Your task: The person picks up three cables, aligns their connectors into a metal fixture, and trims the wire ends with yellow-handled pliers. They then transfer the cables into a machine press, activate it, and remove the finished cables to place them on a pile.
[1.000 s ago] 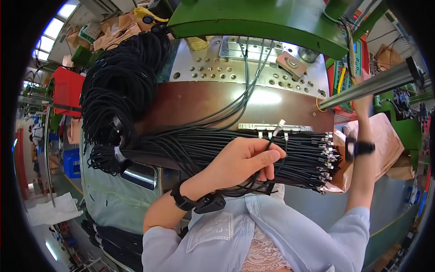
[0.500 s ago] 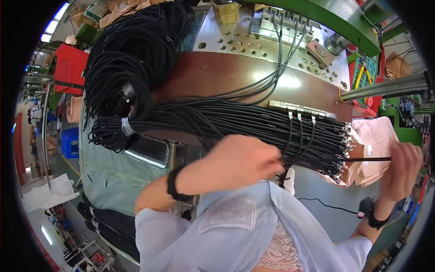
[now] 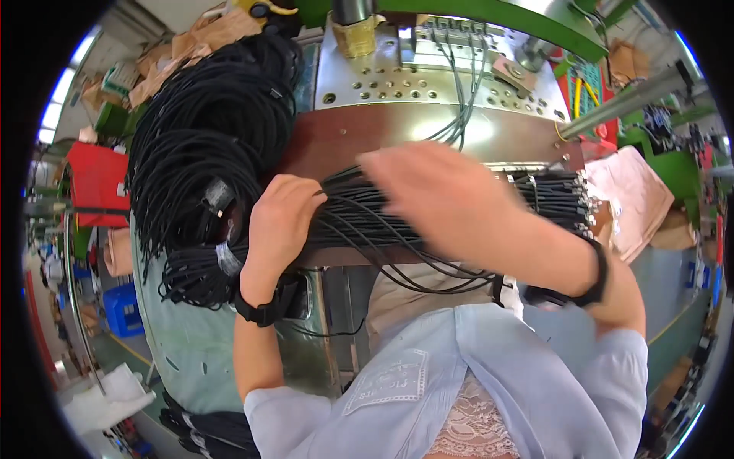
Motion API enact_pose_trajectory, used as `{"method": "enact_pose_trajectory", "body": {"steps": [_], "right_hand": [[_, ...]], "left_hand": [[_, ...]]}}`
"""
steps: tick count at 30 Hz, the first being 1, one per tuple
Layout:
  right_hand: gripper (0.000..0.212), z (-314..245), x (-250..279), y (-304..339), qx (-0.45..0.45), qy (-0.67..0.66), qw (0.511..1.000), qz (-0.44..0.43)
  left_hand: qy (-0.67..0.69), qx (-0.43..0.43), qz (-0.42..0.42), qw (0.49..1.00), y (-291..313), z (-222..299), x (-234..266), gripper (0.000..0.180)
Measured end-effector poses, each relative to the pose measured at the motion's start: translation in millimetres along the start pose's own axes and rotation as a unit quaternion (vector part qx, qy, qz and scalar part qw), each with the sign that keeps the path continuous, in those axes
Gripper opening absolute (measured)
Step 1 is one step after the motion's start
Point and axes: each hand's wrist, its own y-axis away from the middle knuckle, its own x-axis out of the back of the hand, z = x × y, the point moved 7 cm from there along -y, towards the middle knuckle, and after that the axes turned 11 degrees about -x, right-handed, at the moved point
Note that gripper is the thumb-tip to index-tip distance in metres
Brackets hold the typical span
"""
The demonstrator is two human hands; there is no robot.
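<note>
A bundle of black cables [image 3: 359,222] lies across the brown front of the machine, its silver connectors [image 3: 587,208] at the right end. My left hand [image 3: 281,218] is curled over the bundle's left part, thumb and fingers closed round cables there. Above the middle of the bundle is my right hand [image 3: 440,187], smeared by motion; what its fingers hold, if anything, is not clear. Several loose cables [image 3: 428,287] sag in arcs below the bundle. A clear tie [image 3: 227,258] wraps the bundle's left end.
A large heap of coiled black cables [image 3: 206,99] stands at the left. Behind is a perforated metal plate [image 3: 382,80] with a fixture [image 3: 451,50] holding several cable ends, under a green machine frame [image 3: 527,27]. Brown paper [image 3: 631,195] lies right; a red bin [image 3: 95,183] stands far left.
My left hand has moved left onto the bundle near its tie. My right hand has come in from the far right to above its middle. Loose cables now hang in front.
</note>
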Motion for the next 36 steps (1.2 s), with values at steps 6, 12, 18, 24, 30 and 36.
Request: {"method": "enact_pose_trajectory", "body": {"steps": [6,12,18,24,30,36], "right_hand": [[0.016,-23.5,-89.5,-45.7,0.030,0.096,0.986,-0.129],[0.008,15.0,-46.7,-24.8,-0.004,0.071,0.992,-0.105],[0.004,75.4,49.3,37.4,-0.079,0.071,0.993,0.046],[0.009,137.8,117.4,111.9,-0.134,0.090,0.981,0.108],[0.010,173.1,146.6,180.3,-0.192,0.123,0.964,0.135],[0.017,199.0,115.6,208.5,-0.235,0.089,0.959,0.127]], "left_hand": [[-0.004,0.002,0.006,1.000,8.9,-4.9,-1.1,0.013],[-0.010,-0.013,0.014,1.000,7.2,-2.5,-3.9,0.008],[-0.003,-0.003,0.002,1.000,4.3,0.5,-4.7,0.007],[-0.019,0.005,-0.018,1.000,2.3,-0.4,-5.6,0.008],[-0.011,0.024,-0.063,0.998,-9.2,4.4,-10.5,0.004],[-0.153,-0.070,-0.139,0.976,-72.4,89.2,-25.1,0.005]]}}
